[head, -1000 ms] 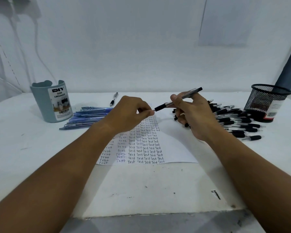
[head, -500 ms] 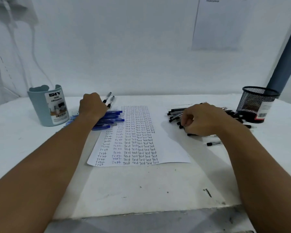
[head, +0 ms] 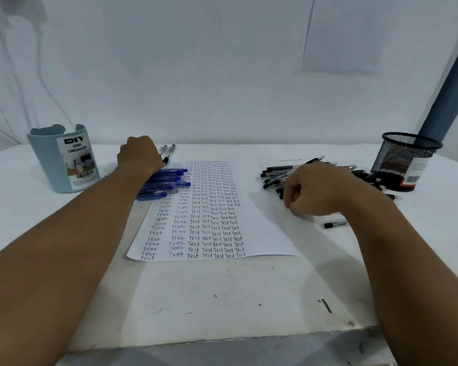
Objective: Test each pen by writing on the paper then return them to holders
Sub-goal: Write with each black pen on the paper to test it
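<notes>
White paper [head: 259, 220], flat mid-table [head: 222, 291], long side running away from the camera; packed with columns of handwritten "Test", in black from the middle rightward, fainter and partly blue toward the left edge; right third blank. Blue pens [head: 167, 180], capped, bundled side by side across the paper's upper left edge, caps pointing right. Two black-tipped pens [head: 168, 154] just behind that bundle, angled toward the wall. Black pens [head: 278, 175] heaped loosely off the paper's upper right corner, clear barrels with black ends, spreading toward the mesh cup [head: 405, 159]; one stray black pen [head: 335, 224] apart, nearer the table's front. Pale blue organizer [head: 50, 165], labelled "DIY DESK ORGANIZER", upright at far left, well apart from the blue pens.

Left hand [head: 139, 154] knuckles-up over the far end of the blue bundle, fingers curled under; whether clamped on a pen, impossible to tell. Right hand [head: 320, 191] resting beside the black heap, fingers curled loosely inward; grip on anything hidden, likewise impossible to tell.
</notes>
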Action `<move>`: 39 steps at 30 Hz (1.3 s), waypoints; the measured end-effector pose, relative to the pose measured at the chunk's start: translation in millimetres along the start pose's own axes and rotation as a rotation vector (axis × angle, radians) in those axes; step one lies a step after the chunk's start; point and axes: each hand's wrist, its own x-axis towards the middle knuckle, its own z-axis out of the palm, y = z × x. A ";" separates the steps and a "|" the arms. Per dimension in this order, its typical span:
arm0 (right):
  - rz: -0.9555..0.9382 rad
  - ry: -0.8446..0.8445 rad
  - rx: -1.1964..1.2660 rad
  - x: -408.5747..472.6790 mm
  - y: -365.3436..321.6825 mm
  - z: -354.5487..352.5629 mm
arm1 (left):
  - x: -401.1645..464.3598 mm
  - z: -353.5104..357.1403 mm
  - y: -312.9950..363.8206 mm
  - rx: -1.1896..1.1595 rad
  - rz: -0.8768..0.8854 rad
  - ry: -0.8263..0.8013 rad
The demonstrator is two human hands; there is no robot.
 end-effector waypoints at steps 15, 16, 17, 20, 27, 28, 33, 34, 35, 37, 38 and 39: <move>-0.162 0.023 0.078 10.0 -2.8 12.0 | 4.0 -1.1 0.9 0.031 -0.022 -0.052; -0.182 0.040 0.099 11.1 -4.1 13.3 | 3.4 -0.8 1.0 0.034 -0.024 -0.046; -0.201 0.059 0.119 11.8 -5.9 14.2 | 2.6 -0.8 1.1 0.038 -0.027 -0.041; -0.244 0.122 0.046 14.1 -14.1 18.5 | 1.2 -1.5 1.6 0.044 -0.037 -0.034; -0.282 0.423 0.293 24.1 -29.7 26.7 | -8.2 -5.3 1.8 -0.027 0.031 0.005; -0.271 0.456 0.355 26.1 -29.8 27.6 | -10.8 -2.9 0.9 -0.036 0.065 0.018; -0.122 0.493 0.798 24.5 -32.4 22.4 | -30.2 -5.5 7.2 -0.183 0.277 0.031; -0.067 0.475 0.936 23.3 -32.6 20.6 | -34.4 -9.8 11.1 -0.239 0.308 0.023; -0.015 0.457 1.080 22.3 -32.5 18.5 | -39.3 -14.7 14.6 -0.281 0.340 0.008; 0.061 0.408 1.351 21.6 -33.0 15.3 | -49.8 -23.2 19.4 -0.306 0.427 -0.044; 0.083 0.377 1.479 21.0 -33.3 14.2 | -56.0 -25.6 20.8 -0.310 0.473 -0.072; 0.101 0.349 1.599 21.2 -32.8 13.8 | -63.0 -27.1 21.4 -0.328 0.511 -0.097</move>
